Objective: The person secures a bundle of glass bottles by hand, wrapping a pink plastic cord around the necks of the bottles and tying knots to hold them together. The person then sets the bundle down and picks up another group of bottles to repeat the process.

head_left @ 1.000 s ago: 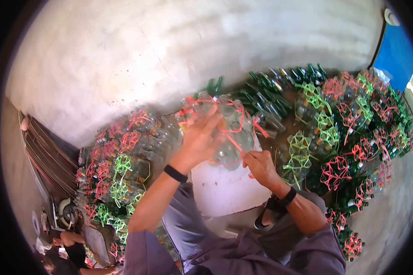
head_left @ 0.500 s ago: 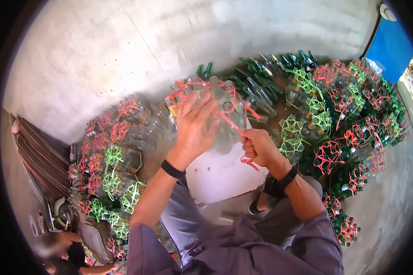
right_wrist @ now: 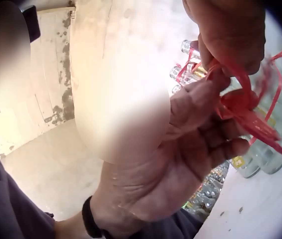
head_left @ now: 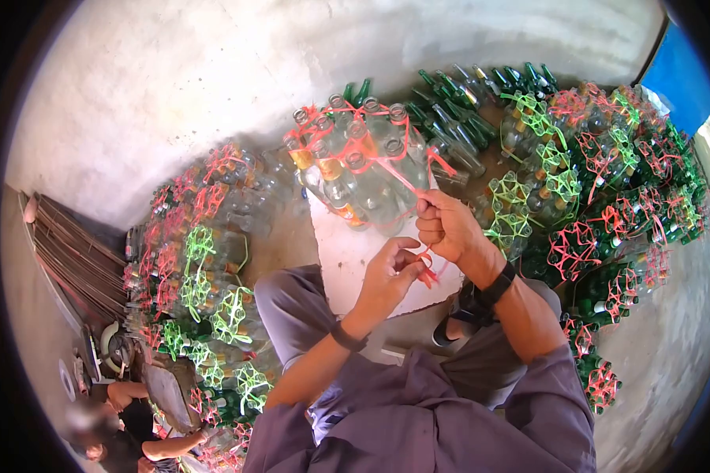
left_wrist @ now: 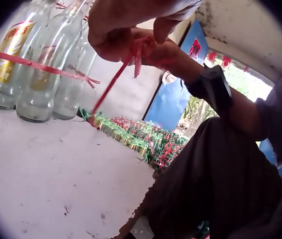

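A bundle of clear glass bottles [head_left: 375,185] stands upright, its necks laced together with red plastic strapping [head_left: 363,147]. My right hand [head_left: 450,225] is in a fist around a taut length of that strapping, just in front of the bundle. Below it, my left hand [head_left: 386,277] has its fingers curled at the loose tail of the strap, which is looped and crumpled in the right wrist view. A second red band [left_wrist: 36,63] circles the bottles lower down in the left wrist view. Some bottles carry yellow labels [left_wrist: 14,42].
The bundle stands on a white board [head_left: 355,276] before my knees. Strapped bottle bundles crowd both sides, with green bottles [head_left: 450,98] lying by the wall [head_left: 213,71]. Another person [head_left: 126,426] is at lower left, near a stack of thin rods [head_left: 79,260].
My left hand has come off the bottle tops and moved down toward me to the strap's loose end below my right hand. My right hand keeps its grip on the taut strap.
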Demonstrator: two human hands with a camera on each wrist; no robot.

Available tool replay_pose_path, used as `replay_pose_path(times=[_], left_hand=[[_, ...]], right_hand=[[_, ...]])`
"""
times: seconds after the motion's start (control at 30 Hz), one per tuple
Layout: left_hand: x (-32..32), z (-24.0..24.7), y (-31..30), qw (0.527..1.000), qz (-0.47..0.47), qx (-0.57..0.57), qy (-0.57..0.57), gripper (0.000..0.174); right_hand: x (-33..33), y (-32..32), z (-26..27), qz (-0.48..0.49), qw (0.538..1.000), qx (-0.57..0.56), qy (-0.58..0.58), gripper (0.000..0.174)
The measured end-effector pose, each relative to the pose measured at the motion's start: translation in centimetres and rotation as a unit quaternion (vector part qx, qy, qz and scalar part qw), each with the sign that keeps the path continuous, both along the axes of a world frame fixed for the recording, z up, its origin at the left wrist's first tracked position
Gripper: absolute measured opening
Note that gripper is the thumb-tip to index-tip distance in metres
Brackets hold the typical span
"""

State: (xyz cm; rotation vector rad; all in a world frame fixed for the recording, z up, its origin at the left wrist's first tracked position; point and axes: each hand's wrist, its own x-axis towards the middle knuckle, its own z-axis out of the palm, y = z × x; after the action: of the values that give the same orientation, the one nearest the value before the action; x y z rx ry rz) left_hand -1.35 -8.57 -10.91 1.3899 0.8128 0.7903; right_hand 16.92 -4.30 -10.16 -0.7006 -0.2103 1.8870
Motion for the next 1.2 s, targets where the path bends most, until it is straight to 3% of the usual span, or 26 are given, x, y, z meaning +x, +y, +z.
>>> replay_pose_path(times=[0.03, 0.23, 0.33, 0.47, 0.63, 0.87, 1.07, 1.2], left_hand=[[-0.2, 0.0, -0.2, 0.997, 0.009, -0.07, -0.029, 0.028], [-2.0, 1.0, -1.3, 0.987, -0.025, -0.151, -0.048, 0.014], [-2.7, 2.0, -1.7, 0.98, -0.067, -0.189, -0.008, 0.019], [-3.2, 0.7, -2.4, 0.981, -0.067, -0.176, -0.039, 0.025], [-3.6, 0.4, -3.0, 0.966, -0.031, -0.246, -0.071, 0.03], [-3.4, 0.5, -3.1, 0.965, -0.054, -0.244, -0.079, 0.02], [-2.1, 0.6, -2.8, 0.968, 0.004, -0.229, -0.103, 0.011], [-1.8, -0.5, -2.2, 0.968, 0.092, -0.206, -0.112, 0.01]], right_hand=[[0.0, 0.0, 0.1, -0.002, 1.0, 0.002, -0.001, 0.026], [-0.6, -0.1, -0.2, 0.015, 1.0, -0.001, -0.011, 0.025], [-0.7, -0.2, -0.4, 0.023, 1.0, -0.001, -0.009, 0.025], [-0.7, -0.2, -0.4, 0.016, 1.0, 0.0, -0.006, 0.025], [-1.8, -0.7, 0.0, -0.012, 0.999, -0.007, -0.034, 0.026], [-3.2, -1.2, 0.1, -0.026, 0.998, -0.007, -0.063, 0.023], [-3.8, -1.5, 0.2, -0.007, 0.998, -0.007, -0.059, 0.03], [-3.9, -1.4, 0.0, -0.01, 0.998, -0.02, -0.057, 0.029]])
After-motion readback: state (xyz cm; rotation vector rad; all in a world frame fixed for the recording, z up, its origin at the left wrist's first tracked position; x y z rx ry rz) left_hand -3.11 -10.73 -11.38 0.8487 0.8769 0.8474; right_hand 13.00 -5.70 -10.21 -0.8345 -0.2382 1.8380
